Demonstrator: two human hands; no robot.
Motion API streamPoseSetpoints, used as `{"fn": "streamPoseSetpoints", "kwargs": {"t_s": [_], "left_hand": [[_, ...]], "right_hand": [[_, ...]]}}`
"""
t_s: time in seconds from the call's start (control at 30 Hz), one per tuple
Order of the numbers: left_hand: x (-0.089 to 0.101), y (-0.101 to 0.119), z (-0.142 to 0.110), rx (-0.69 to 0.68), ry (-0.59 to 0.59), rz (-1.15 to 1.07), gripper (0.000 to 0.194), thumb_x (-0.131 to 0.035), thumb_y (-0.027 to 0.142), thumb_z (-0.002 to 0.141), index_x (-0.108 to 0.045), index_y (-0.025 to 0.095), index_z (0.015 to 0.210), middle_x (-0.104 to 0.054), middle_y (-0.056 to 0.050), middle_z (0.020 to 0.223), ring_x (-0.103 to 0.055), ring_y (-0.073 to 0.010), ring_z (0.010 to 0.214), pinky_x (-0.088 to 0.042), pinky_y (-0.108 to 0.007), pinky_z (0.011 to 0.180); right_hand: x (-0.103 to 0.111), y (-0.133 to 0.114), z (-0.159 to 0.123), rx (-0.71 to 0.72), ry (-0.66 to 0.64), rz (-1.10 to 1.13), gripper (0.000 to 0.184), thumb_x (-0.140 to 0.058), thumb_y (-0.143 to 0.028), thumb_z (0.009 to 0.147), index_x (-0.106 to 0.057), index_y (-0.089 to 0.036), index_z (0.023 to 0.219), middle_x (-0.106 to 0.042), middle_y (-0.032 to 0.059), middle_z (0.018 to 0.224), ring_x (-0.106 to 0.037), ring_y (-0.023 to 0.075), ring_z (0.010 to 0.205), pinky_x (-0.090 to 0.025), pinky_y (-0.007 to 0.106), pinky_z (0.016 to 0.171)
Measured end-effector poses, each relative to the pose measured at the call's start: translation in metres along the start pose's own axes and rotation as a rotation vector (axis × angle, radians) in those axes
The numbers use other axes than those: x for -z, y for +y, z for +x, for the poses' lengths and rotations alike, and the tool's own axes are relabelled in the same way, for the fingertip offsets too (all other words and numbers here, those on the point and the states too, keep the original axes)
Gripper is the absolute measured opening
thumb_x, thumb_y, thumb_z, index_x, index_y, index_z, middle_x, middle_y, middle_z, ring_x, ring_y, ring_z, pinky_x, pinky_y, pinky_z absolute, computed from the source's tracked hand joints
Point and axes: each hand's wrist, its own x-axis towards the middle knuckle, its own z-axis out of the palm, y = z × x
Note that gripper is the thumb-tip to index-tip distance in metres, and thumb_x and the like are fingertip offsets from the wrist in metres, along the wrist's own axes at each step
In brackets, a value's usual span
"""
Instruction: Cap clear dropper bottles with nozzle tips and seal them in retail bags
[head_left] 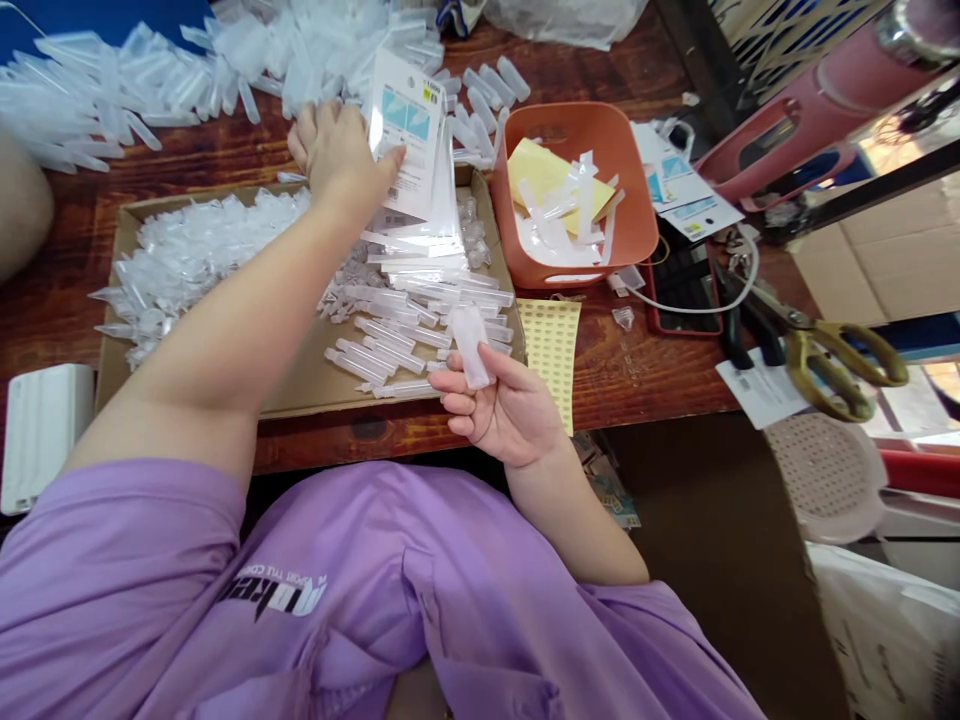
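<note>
My right hand (502,405) is closed on a small frosted plastic sleeve (469,345), gripped between thumb and fingers above the front edge of a shallow cardboard tray (300,400). My left hand (341,150) reaches over the tray's back edge, beside a heap of frosted plastic tubes (292,60). Its thumb is spread away from the fingers and lies against a stack of printed cards (409,135); the fingertips are partly hidden. Clear slim tubes (390,345) lie in rows in the tray, and small clear pointed plastic parts (202,250) are piled at its left.
An orange bin (637,200) with plastic strips and yellow paper stands right of the tray. Near it are a yellow sticker sheet (551,350), a phone (682,290), a white cable and large scissors (817,350). A white box (49,430) sits at left.
</note>
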Motion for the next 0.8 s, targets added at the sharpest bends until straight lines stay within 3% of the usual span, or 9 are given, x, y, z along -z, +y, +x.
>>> {"fn": "streamPoseSetpoints", "kwargs": {"t_s": [0.07, 0.13, 0.23, 0.27, 0.33, 0.43, 0.53, 0.67, 0.8], "left_hand": [[-0.002, 0.018, -0.013, 0.066, -0.023, -0.096, 0.032, -0.046, -0.005, 0.089, -0.057, 0.020, 0.106, -0.033, 0.018, 0.158, 0.017, -0.0072, 0.151, 0.026, -0.038, 0.120], [0.002, 0.034, -0.029, 0.106, -0.062, -0.163, 0.028, -0.046, 0.006, 0.096, -0.056, 0.020, 0.118, -0.049, 0.011, 0.150, -0.008, -0.0149, 0.154, 0.008, -0.045, 0.127], [0.024, 0.053, -0.061, 0.271, -0.167, -0.339, 0.035, -0.036, 0.023, 0.103, -0.053, 0.012, 0.132, -0.060, -0.007, 0.140, -0.033, -0.0291, 0.148, -0.019, -0.057, 0.124], [0.035, 0.057, -0.074, 0.365, -0.210, -0.406, 0.040, -0.035, 0.026, 0.103, -0.052, 0.008, 0.134, -0.058, -0.011, 0.143, -0.032, -0.0323, 0.147, -0.018, -0.059, 0.123], [0.060, 0.060, -0.100, 0.402, -0.225, -0.534, 0.041, -0.033, 0.033, 0.104, -0.058, 0.012, 0.128, -0.059, -0.009, 0.141, -0.028, -0.0343, 0.148, -0.014, -0.062, 0.122], [0.093, 0.053, -0.138, 0.259, -0.127, -0.716, 0.042, -0.028, 0.040, 0.105, -0.065, 0.024, 0.097, -0.064, 0.004, 0.136, -0.028, -0.0287, 0.149, -0.011, -0.066, 0.119], [0.109, 0.042, -0.170, 0.086, -0.007, -0.805, 0.056, -0.016, 0.043, 0.106, -0.062, 0.026, 0.079, -0.059, 0.015, 0.140, -0.026, -0.0256, 0.150, -0.011, -0.069, 0.116], [0.118, 0.034, -0.197, -0.018, 0.191, -0.746, 0.060, -0.009, 0.052, 0.104, -0.066, 0.036, 0.100, -0.044, 0.020, 0.152, -0.017, -0.0275, 0.152, -0.014, -0.069, 0.116], [0.141, 0.029, -0.211, 0.037, 0.271, -0.688, 0.059, -0.006, 0.062, 0.099, -0.055, 0.046, 0.130, -0.030, 0.016, 0.160, -0.005, -0.0305, 0.153, -0.016, -0.067, 0.116]], "right_hand": [[0.001, 0.004, 0.000, 0.042, -0.039, -0.044, 0.036, -0.033, -0.037, 0.100, -0.060, -0.019, 0.085, -0.077, 0.0017, 0.078, -0.073, 0.0104, 0.063, -0.057, 0.018, 0.052], [0.003, 0.009, -0.001, 0.123, -0.069, -0.122, 0.024, -0.054, -0.042, 0.091, -0.060, -0.019, 0.087, -0.077, 0.0021, 0.081, -0.074, 0.0117, 0.068, -0.059, 0.019, 0.058], [0.004, 0.016, -0.002, 0.280, -0.012, -0.306, 0.039, -0.077, -0.050, 0.073, -0.061, -0.019, 0.090, -0.077, 0.0021, 0.084, -0.074, 0.0126, 0.072, -0.059, 0.020, 0.064], [0.003, 0.017, -0.002, 0.326, 0.026, -0.393, 0.043, -0.078, -0.053, 0.071, -0.061, -0.019, 0.091, -0.077, 0.0021, 0.084, -0.073, 0.0122, 0.071, -0.058, 0.020, 0.065], [0.000, 0.018, 0.000, 0.411, 0.083, -0.606, 0.043, -0.074, -0.056, 0.076, -0.061, -0.018, 0.090, -0.076, 0.0019, 0.082, -0.070, 0.0107, 0.070, -0.056, 0.021, 0.067], [-0.009, 0.015, 0.007, 0.503, 0.088, -0.917, 0.040, -0.065, -0.057, 0.085, -0.063, -0.018, 0.090, -0.074, 0.0023, 0.085, -0.067, 0.0100, 0.073, -0.053, 0.022, 0.070], [-0.024, 0.014, 0.018, 0.480, 0.036, -1.073, 0.043, -0.058, -0.060, 0.087, -0.063, -0.018, 0.093, -0.073, 0.0035, 0.090, -0.066, 0.0121, 0.075, -0.051, 0.024, 0.069], [-0.047, 0.019, 0.034, 0.465, 0.092, -1.379, 0.045, -0.053, -0.062, 0.089, -0.061, -0.018, 0.087, -0.071, 0.0049, 0.086, -0.064, 0.0164, 0.075, -0.049, 0.028, 0.070], [-0.060, 0.025, 0.045, 0.534, 0.234, -1.646, 0.041, -0.053, -0.059, 0.089, -0.062, -0.019, 0.086, -0.070, 0.0058, 0.086, -0.064, 0.0208, 0.079, -0.048, 0.032, 0.075]]}}
